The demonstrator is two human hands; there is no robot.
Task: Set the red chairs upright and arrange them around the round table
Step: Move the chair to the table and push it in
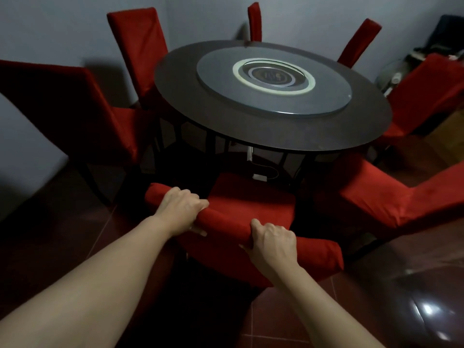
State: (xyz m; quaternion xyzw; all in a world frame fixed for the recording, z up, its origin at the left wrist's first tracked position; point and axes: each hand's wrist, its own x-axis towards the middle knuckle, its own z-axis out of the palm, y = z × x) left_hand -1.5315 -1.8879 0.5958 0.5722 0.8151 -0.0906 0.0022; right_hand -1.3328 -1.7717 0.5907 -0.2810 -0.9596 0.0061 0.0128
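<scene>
A red-covered chair [248,204] stands upright in front of me, its seat facing the dark round table [175,96]. My left hand [179,209] grips the top of its backrest toward the left end. My right hand [272,243] grips the same top edge further right. Several more red chairs stand upright around the table: one at the left [62,109], one at the back left [138,46], one at the back [254,21], one at the back right [359,41], one at the right [426,96] and one at the near right [391,197].
A grey glass turntable [326,101] lies on the tabletop. A white cable and adapter [259,175] hang under the table. Walls close in at the left and back. Dark clutter [447,38] sits in the far right corner. The floor is glossy red-brown tile [414,297].
</scene>
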